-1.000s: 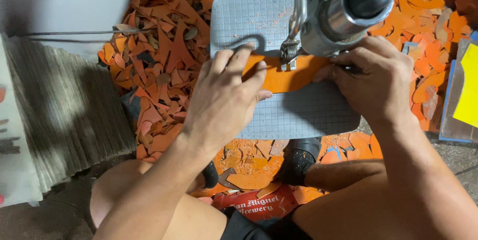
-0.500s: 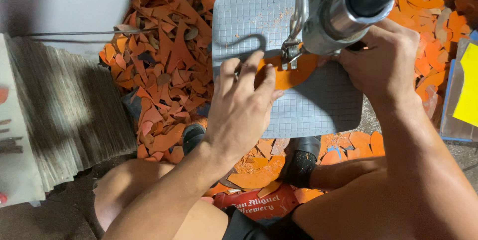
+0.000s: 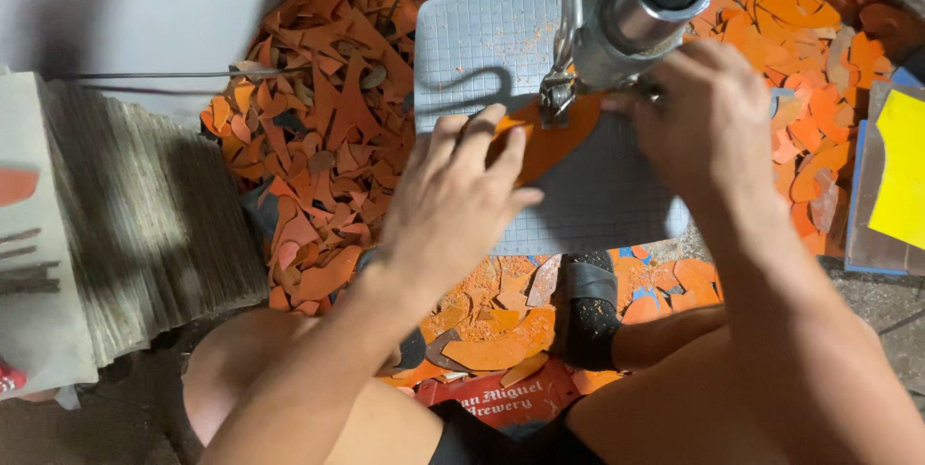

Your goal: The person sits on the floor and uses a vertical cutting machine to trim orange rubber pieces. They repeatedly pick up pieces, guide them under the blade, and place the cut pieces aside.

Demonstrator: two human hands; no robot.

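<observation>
Both hands press an orange cut piece flat under a machine's metal head.

Nearest, an orange-dusted patch of floor [image 3: 501, 316] holds loose scraps between the person's knees. Beyond it the left hand [image 3: 453, 210] lies spread, fingers flat on the near-left end of the orange piece [image 3: 554, 137], which rests mid-surface on the grey gridded mat [image 3: 597, 195]. The right hand [image 3: 713, 123] curls over the piece's right end, gripping what I cannot tell. The machine head [image 3: 626, 12] meets the piece between the two hands, so fingertips sit just beside its working tip [image 3: 557, 99]; a slip of the piece could draw a finger under it. Farther off, orange offcuts [image 3: 318, 128] heap past the mat's left edge.
</observation>
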